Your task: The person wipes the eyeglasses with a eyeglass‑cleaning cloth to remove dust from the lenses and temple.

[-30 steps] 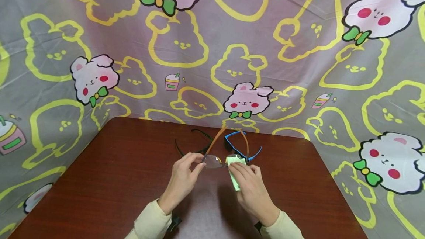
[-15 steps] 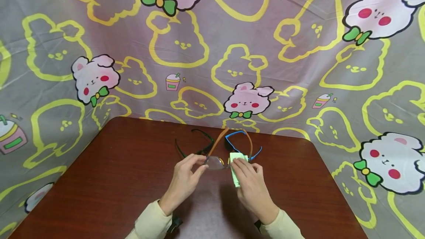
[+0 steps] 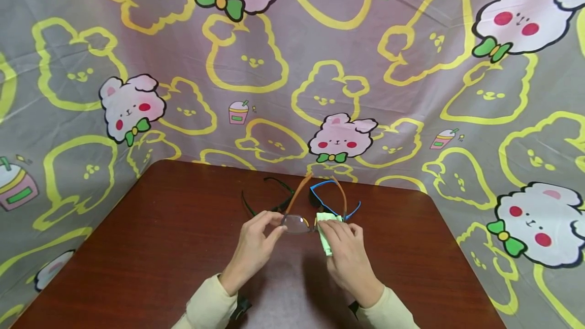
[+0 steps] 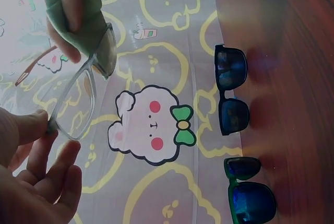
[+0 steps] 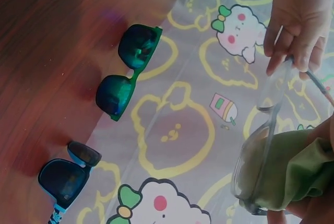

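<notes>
Pinching the clear glasses (image 3: 297, 224) at their left end above the surface (image 3: 160, 248) (presumably for steadiness), the left hand (image 3: 252, 242) faces the right hand (image 3: 348, 255), which pinches a green cloth (image 5: 308, 166) over the right lens (image 5: 251, 164).

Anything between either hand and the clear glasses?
Right hand: yes, the green cloth sits between its fingers and one lens of the clear glasses. Left hand: nothing visible; it pinches the other end of the frame directly.
</notes>
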Available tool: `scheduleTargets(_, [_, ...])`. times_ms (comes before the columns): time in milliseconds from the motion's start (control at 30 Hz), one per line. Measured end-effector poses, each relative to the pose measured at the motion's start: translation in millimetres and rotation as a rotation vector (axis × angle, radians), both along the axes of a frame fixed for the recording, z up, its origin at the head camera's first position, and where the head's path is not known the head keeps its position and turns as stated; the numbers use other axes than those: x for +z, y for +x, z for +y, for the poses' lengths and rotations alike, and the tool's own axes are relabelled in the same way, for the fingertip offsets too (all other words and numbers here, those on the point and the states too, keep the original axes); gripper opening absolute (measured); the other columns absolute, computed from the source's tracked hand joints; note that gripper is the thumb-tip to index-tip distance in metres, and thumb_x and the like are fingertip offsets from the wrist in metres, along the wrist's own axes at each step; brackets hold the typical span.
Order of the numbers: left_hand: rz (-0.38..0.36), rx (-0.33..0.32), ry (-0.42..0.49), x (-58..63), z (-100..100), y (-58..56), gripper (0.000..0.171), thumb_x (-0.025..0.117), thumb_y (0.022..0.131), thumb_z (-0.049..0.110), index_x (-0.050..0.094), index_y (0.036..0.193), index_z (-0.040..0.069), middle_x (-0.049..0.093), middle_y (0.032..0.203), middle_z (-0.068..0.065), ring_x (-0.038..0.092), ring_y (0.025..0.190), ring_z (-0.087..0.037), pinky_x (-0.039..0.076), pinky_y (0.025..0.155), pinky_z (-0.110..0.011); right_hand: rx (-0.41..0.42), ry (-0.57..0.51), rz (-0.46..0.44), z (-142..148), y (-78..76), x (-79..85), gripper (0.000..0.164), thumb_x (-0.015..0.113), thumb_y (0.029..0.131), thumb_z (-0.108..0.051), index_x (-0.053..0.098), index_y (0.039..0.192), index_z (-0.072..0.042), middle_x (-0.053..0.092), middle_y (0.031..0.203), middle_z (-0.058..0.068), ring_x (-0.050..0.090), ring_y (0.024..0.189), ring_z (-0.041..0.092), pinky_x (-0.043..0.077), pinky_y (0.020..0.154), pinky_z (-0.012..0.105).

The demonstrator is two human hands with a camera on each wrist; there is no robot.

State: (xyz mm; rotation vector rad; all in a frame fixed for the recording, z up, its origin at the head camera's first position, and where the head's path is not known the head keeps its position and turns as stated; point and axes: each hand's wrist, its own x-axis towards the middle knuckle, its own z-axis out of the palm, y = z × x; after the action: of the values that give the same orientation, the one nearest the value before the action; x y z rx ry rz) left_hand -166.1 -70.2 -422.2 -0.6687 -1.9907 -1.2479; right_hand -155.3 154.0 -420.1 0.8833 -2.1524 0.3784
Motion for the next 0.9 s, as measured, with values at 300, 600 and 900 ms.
scheduleTargets(300, [-0.066,0.075,-0.041,2.2,-1,-0.9,0.02,0.078,0.075,0.001,0.067,0.09,0.009,0.063,0.08,0.005,0.06,0.074,-0.007,0.048,0.066,-0.027,0.105,-0.101,0.021,-1,4.1,3.9,0.063,0.035,0.056,0.007,0.062,0.112,0.002,0.063,0.105,0.01,0.059,0.095,0.026,0.037,0.079,0.042])
scheduleTargets(600, [-0.097,0.064,-0.032,-0.7,0,-1.4,0.022,0.078,0.075,0.0,0.067,0.091,0.01,0.063,0.079,0.006,0.06,0.075,-0.006,0.05,0.067,-0.033,0.179,-0.202,0.12,-7,0.6,6.2,0.053,0.034,0.065,0.01,0.061,0.111,0.009,0.063,0.109,0.019,0.06,0.1,0.034,0.042,0.084,0.044])
scheduleTargets(900, [-0.104,0.042,0.003,1.0,4,1.3,0.021,0.078,0.075,0.001,0.068,0.09,0.01,0.063,0.079,0.006,0.061,0.075,-0.006,0.051,0.067,-0.037,0.162,-0.131,0.12,-15,-3.7,1.8,0.053,0.04,0.063,0.008,0.063,0.111,0.007,0.064,0.111,0.017,0.059,0.103,0.036,0.044,0.084,0.048])
